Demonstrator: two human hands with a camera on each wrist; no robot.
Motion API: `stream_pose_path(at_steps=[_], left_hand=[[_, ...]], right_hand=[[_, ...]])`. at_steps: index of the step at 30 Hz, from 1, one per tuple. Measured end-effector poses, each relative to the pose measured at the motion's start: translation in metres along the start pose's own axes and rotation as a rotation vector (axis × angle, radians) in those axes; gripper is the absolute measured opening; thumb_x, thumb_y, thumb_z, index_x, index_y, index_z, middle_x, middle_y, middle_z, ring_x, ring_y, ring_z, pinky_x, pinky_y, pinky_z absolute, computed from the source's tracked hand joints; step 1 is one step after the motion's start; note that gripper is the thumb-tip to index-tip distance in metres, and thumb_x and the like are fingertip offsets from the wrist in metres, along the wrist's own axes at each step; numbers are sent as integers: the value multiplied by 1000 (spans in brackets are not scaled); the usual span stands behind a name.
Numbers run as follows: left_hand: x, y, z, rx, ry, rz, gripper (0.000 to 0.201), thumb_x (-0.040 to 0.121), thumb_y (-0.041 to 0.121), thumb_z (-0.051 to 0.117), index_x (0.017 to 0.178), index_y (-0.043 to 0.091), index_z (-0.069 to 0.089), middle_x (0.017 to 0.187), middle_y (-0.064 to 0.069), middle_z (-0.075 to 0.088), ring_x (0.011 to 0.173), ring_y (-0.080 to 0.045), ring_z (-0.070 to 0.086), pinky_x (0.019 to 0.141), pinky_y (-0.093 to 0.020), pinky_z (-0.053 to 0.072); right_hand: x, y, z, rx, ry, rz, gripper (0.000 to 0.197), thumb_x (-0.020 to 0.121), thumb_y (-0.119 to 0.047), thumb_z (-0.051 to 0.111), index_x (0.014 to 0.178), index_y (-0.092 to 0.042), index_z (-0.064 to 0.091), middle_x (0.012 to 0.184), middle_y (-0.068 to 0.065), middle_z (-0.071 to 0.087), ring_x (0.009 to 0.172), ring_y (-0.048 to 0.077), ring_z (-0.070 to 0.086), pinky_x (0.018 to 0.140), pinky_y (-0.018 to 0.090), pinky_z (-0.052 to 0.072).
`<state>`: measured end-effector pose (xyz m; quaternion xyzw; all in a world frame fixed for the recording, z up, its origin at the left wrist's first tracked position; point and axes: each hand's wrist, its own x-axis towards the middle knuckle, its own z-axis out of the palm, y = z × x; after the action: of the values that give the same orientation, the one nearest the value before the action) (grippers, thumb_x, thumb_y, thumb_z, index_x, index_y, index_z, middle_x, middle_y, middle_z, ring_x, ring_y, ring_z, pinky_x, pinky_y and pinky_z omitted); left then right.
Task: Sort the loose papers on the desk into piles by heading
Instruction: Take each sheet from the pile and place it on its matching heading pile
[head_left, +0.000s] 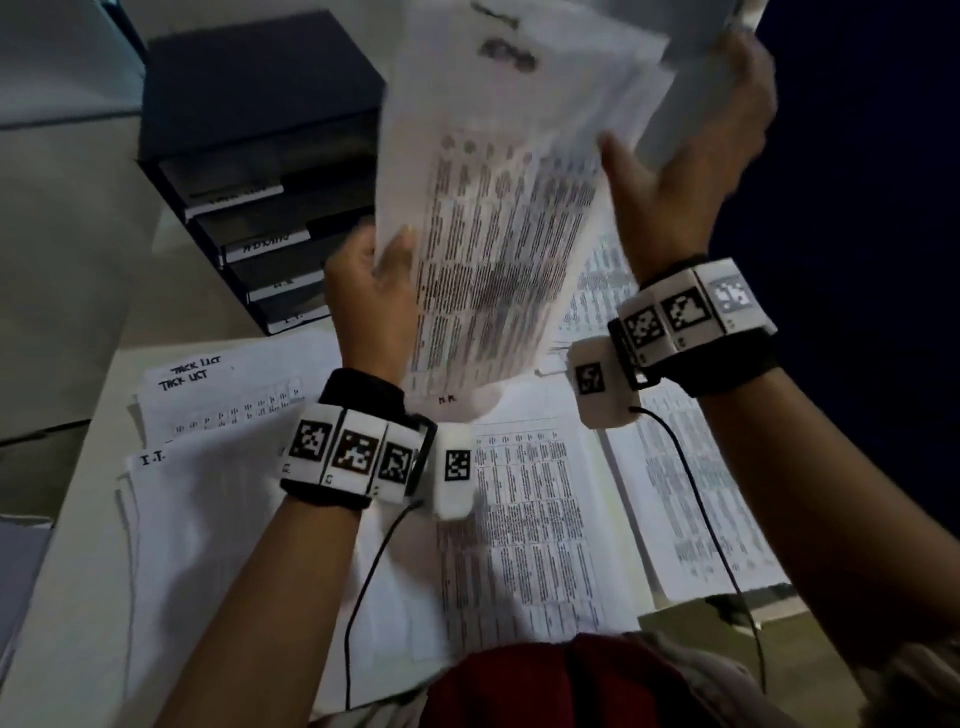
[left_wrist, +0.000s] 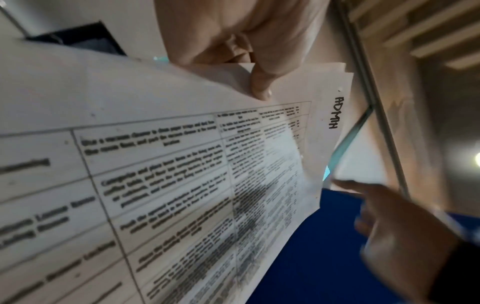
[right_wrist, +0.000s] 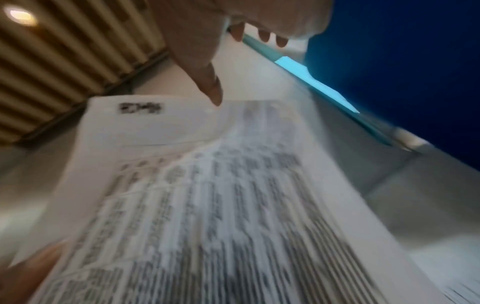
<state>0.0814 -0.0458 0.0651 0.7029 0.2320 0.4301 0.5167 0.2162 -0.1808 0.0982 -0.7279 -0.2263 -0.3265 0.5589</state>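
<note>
Both hands raised over worktop (head_left: 78, 597). ADMIN sheets (head_left: 498, 218) pinched at edge by left hand (head_left: 371, 291). Pale folder (head_left: 691, 88) gripped up high by right hand (head_left: 691, 171), thumb splayed.

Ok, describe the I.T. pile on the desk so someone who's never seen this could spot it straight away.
Start at the black drawer unit at the back left of the desk, then come toward the person along the left edge. Past the sheets headed "Task List" lies the I.T. pile, nearest the person on that side. Its top sheet looks almost blank, with only "I.T." handwritten at its top left corner, unlike the densely printed tables to its right.
</note>
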Motion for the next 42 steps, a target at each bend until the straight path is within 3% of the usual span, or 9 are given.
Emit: stream_pose_path(at_steps=[4, 7, 10, 13, 21, 25, 29, 36, 42], left_hand=[[-5, 0, 27, -231, 13, -125, 14, 95, 9, 46, 90, 16, 58, 88, 10, 61, 77, 7, 59, 76, -15, 47], [-19, -17, 56, -199, -20, -292, 26, 99, 19, 41, 77, 25, 55, 81, 8, 58, 75, -1, 55, 78, -18, 44], [-40, -45, 82, -106, -119, -466, 27, 98, 22, 41, 73, 24, 53, 77, -3, 59, 72, -16, 57, 73, -24, 46], [-68, -71, 93, 236, -369, -503, 13, 92, 19, 47, 92, 16, 60, 101, -11, 61, 93, -23, 57, 81, -29, 43], [-131, -110, 95, 981, -922, -426, 65, 87, 38, 58, 142, 21, 29, 152, -9, 17, 139, -29, 18, 111, -46, 24], [-137, -111, 92, 967, -877, -416, 69, 85, 36, 62, 143, 21, 27, 153, -6, 11, 141, -27, 13, 112, -44, 20], [-133, -111, 81, 962, -691, -534, 81, 78, 43, 68, 142, 15, 26, 148, -8, 18, 137, -28, 18, 111, -43, 21], [-120, -116, 44, 891, -368, -839, 112, 71, 41, 76, 144, 1, 2, 149, -16, 6, 139, -32, 6, 113, -47, 15], [-106, -133, 18, 776, -214, -840, 73, 77, 43, 69, 135, 9, 40, 137, -15, 38, 127, -34, 36, 103, -37, 34]], right_hand=[[2, 46, -31, 420, -312, 623, 78, 64, -27, 73, 129, -2, 39, 118, 11, 56, 107, 17, 56, 90, 25, 47], [-2, 80, -58, 312, -387, 677, 13, 66, -11, 62, 79, -13, 60, 62, -9, 63, 58, 2, 57, 57, 18, 46], [-7, 117, -91, 181, -349, 655, 22, 83, -1, 54, 66, -16, 52, 44, -12, 50, 41, 0, 44, 40, 16, 36], [-21, 155, -127, 36, -334, 702, 27, 88, 1, 48, 64, -12, 45, 45, -9, 43, 35, -2, 36, 36, 15, 30], [-79, 223, -186, -286, -460, 1000, 14, 86, -5, 50, 79, -6, 61, 69, 14, 55, 52, 14, 55, 46, 19, 43], [-89, 232, -196, -594, -547, 978, 28, 87, -12, 48, 110, -7, 62, 103, 22, 63, 92, 38, 60, 76, 39, 47], [-82, 210, -178, -798, -558, 853, 43, 83, -6, 53, 125, -11, 48, 133, 20, 39, 122, 39, 38, 99, 51, 31], [-117, 133, -97, -314, -1026, 401, 26, 81, 3, 55, 106, -3, 60, 106, 15, 59, 90, 27, 58, 89, 45, 47], [-176, 107, -57, -522, -1428, 298, 42, 86, -18, 57, 127, -18, 47, 137, 7, 39, 127, 32, 33, 101, 43, 35]])
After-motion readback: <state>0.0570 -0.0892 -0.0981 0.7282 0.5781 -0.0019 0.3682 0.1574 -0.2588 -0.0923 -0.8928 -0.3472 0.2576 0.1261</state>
